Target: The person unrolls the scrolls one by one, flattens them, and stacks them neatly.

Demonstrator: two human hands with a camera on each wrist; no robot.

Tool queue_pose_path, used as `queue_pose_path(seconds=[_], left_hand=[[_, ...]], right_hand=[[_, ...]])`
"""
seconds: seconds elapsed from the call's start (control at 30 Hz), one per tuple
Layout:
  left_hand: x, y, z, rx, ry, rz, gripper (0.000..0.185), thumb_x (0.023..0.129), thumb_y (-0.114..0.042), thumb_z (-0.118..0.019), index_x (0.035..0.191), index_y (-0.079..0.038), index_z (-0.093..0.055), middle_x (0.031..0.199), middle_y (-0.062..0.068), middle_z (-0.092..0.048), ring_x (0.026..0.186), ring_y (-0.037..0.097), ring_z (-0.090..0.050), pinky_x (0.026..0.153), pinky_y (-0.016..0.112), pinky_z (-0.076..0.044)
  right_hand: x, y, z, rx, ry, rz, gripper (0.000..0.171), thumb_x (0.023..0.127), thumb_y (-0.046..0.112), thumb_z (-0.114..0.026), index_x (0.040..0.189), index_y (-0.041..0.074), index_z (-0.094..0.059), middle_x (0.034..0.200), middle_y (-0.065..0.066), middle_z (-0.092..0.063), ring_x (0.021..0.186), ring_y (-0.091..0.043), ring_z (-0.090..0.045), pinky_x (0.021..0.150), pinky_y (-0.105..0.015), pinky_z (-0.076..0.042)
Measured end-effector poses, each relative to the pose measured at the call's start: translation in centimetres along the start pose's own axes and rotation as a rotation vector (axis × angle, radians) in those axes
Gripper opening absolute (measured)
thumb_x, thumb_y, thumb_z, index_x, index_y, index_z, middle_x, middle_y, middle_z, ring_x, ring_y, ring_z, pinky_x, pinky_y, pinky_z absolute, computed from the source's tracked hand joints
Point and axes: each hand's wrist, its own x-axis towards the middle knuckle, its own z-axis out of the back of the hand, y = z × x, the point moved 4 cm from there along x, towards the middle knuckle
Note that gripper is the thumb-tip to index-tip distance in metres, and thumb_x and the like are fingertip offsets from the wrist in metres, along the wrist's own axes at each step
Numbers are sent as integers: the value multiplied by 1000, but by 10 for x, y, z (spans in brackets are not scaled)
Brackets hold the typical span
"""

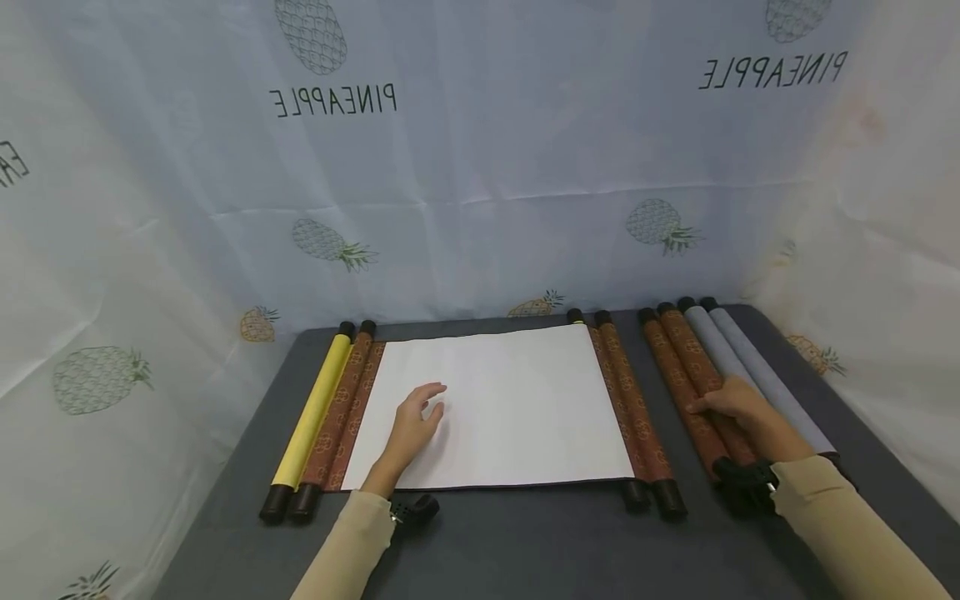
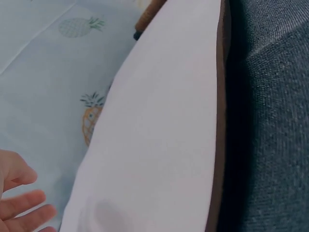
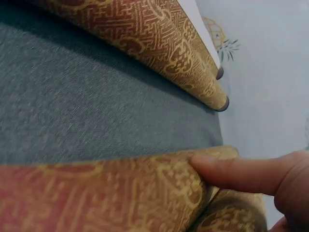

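White sheet [image 1: 510, 417], open on the desk [image 1: 562, 550], apparently held flat by side rollers [image 1: 633, 400]. Left hand [image 1: 414, 423] above the sheet: empty, fingers loosely curved. Right hand [image 1: 750, 412], right of the sheet: gripping brown rolls [image 1: 671, 367], likely for steady control. Grey rolls [image 1: 763, 367]: farther right of it.
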Motion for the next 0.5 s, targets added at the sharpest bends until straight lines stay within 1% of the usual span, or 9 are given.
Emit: queue_pose_path(seconds=[0.13,0.23,0.3,0.37,0.5], left_hand=[[2,-3,-3,-20,6,1,28,90,1,-59,118,4,-62,118,21,-67,113,35,-64,100,46,-49],[5,-6,-5,-25,9,-17,28,90,2,-59,117,5,-62,115,22,-68,110,35,-66,99,46,-50],[6,-7,-6,-34,11,-12,28,90,1,-59,117,5,-62,115,22,-69,110,34,-66,99,45,-50],[7,-8,-7,-45,17,-10,27,90,2,-58,117,6,-62,115,22,-69,110,34,-66,99,45,-50],[9,-9,-10,-78,31,4,28,91,1,-58,118,6,-62,117,21,-68,110,33,-66,100,43,-49]], right_hand=[[2,-9,1,55,50,-10,108,83,28,-70,137,-31,3,142,-52,-4,131,-65,-16,109,-66,-27],[3,-16,2,100,93,-30,106,86,30,-65,139,-28,5,144,-50,0,133,-64,-11,111,-66,-24],[3,-20,1,143,111,-38,106,86,32,-65,140,-27,5,146,-48,0,134,-62,-12,111,-65,-24],[2,-22,1,184,145,-63,108,88,36,-63,142,-23,11,148,-46,8,137,-61,-6,112,-67,-21],[3,-20,-1,291,179,-64,110,91,40,-60,143,-18,17,150,-42,17,140,-60,1,114,-67,-16]])
